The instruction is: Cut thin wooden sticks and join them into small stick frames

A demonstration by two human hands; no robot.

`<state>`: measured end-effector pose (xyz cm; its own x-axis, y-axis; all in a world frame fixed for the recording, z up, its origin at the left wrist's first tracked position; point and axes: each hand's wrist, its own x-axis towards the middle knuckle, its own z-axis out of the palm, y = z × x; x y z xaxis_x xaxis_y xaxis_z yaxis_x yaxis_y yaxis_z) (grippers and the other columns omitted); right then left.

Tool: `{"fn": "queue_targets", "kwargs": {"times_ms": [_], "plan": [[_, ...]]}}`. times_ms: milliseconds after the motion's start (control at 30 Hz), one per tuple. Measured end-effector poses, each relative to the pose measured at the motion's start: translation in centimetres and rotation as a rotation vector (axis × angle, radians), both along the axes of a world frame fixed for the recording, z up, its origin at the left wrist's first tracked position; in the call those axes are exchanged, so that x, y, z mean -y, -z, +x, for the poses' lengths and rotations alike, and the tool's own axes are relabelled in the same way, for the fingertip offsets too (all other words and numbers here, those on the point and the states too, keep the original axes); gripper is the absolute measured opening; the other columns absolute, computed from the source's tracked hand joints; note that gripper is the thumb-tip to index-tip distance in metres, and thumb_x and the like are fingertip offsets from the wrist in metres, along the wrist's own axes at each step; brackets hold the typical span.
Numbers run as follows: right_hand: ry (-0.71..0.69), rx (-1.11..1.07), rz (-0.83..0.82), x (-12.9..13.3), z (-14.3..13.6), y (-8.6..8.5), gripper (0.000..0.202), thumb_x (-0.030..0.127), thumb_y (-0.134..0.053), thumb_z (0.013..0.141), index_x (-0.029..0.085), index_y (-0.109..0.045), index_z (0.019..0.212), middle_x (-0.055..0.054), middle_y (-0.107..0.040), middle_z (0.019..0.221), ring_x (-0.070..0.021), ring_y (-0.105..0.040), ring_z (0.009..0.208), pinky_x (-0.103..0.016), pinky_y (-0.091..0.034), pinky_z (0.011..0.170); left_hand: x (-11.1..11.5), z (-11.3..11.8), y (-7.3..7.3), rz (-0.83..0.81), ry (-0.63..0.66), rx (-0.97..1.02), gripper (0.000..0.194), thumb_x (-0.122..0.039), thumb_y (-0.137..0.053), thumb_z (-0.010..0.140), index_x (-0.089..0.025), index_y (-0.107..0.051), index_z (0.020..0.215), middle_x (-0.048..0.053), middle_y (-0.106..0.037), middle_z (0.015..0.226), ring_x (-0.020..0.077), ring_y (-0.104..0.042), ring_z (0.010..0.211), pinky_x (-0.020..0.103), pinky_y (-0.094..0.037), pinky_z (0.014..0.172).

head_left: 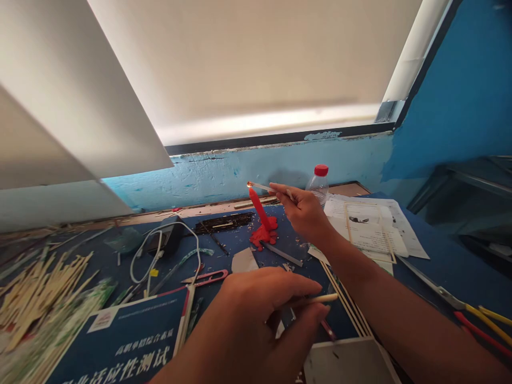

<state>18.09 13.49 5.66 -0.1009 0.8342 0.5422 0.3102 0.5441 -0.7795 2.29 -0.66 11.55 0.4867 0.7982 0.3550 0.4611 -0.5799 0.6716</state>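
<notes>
My right hand [298,208] pinches a thin whitish glue stick [262,186] between thumb and fingers. The stick's browned tip is in the flame at the top of a red candle [258,205]. This candle leans a little and stands in a lump of red wax [262,234] on the blue tabletop. Nearer to me, my left hand [256,314] is closed on a thin wooden stick [326,299], whose pale end juts out to the right past the fingertips. The rest of that stick is hidden by the fingers.
A clear bottle with a red cap [320,181] stands behind my right hand. Printed papers [376,224] and scissors [448,296] lie to the right. On the left are a blue book [132,336], pink thread snips [210,277], a white cable [140,250] and many wooden sticks [44,293].
</notes>
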Motion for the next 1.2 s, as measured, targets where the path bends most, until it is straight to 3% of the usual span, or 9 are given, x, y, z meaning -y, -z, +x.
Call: {"fn": "queue_targets", "kwargs": {"times_ms": [300,1200], "plan": [[0.001,-0.011,-0.004,0.07,-0.04,-0.05,0.038,0.036,-0.054,0.102,0.021,-0.073,0.131,-0.009,-0.079,0.102,-0.0178,-0.064,0.071,-0.026,-0.037,0.048,0.32,-0.25,-0.17,0.007,-0.023,-0.019,0.014,-0.013,-0.074,0.08,-0.021,-0.083,0.087,-0.003,-0.075,0.065,0.0062,-0.055,0.043,0.015,-0.042,0.039],[0.003,-0.035,-0.015,-0.03,-0.03,0.21,0.038,0.037,-0.054,0.101,0.022,-0.074,0.13,-0.007,-0.079,0.095,-0.0146,-0.057,0.062,-0.026,-0.034,0.046,0.3,-0.21,-0.01,0.03,-0.042,-0.001,0.014,-0.014,-0.075,0.081,-0.023,-0.083,0.088,-0.004,-0.074,0.064,0.0056,-0.054,0.042,0.016,-0.041,0.04]]}}
